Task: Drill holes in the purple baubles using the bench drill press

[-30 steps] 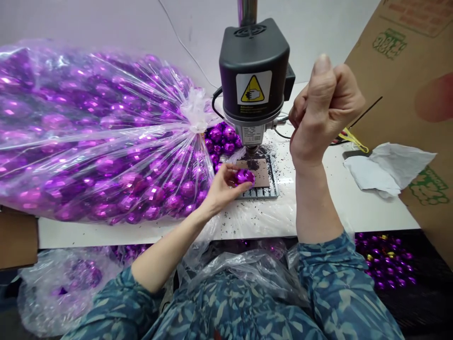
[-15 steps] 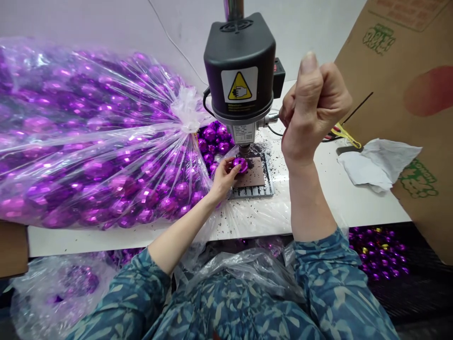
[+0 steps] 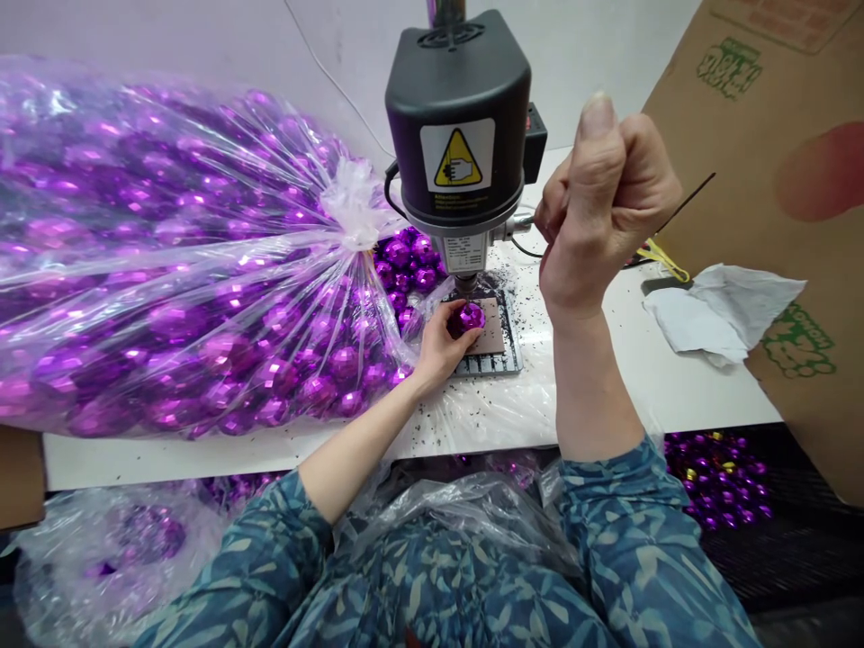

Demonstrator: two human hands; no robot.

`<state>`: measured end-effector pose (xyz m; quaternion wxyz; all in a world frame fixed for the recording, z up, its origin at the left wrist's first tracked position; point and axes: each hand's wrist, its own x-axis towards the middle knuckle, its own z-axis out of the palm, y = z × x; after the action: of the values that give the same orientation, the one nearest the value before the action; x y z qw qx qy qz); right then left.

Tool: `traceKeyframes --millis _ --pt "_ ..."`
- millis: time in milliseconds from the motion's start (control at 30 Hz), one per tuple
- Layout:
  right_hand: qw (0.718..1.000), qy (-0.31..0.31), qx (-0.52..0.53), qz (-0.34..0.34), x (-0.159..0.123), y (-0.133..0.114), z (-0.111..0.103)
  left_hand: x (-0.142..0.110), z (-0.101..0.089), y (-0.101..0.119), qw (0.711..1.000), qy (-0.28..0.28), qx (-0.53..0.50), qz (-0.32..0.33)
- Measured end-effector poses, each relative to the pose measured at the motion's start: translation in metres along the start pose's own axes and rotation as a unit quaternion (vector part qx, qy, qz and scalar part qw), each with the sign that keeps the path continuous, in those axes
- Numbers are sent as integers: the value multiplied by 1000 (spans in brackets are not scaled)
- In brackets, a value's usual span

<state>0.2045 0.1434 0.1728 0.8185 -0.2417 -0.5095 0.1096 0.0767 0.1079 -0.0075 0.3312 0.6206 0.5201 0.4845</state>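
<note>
My left hand [image 3: 446,340] holds a shiny purple faceted ball [image 3: 472,316] between thumb and fingers. The ball rests over a brown board [image 3: 491,340] on the slotted metal base [image 3: 511,362] of a small black drill press [image 3: 459,117], just below its chuck [image 3: 467,282]. The bit is hard to make out. To the right of the motor head, my right hand [image 3: 604,211] is raised and closed around the press's handle [image 3: 522,222], whose grip is hidden in the fist.
A tied clear bag [image 3: 202,297] bulging with purple balls fills the left of the white table [image 3: 607,396]. Loose purple balls [image 3: 409,261] lie behind my left hand. On the right are crumpled white paper [image 3: 722,310], a yellow-handled tool [image 3: 665,258] and a cardboard box [image 3: 796,117]. Dark shavings surround the base.
My left hand has shifted a little right with the purple ball, and its fingers now sit around the ball's left and front sides. My right hand remains closed on the handle, almost unmoved.
</note>
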Motion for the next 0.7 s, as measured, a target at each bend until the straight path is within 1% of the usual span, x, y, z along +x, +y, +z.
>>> traceKeyframes --millis 133,300,500,700 --pt "1000 12 3 -13 -4 2 -2 -3 5 1 998 6 -52 -27" --pt "998 36 -44 -3 -20 4 -13 -6 4 -1 996 7 -84 -33" --pt "998 51 18 -17 -31 7 -19 -5 4 -4 997 13 -69 -32" --pt "997 61 19 -46 -42 20 -26 -4 4 -3 997 15 -75 -32"
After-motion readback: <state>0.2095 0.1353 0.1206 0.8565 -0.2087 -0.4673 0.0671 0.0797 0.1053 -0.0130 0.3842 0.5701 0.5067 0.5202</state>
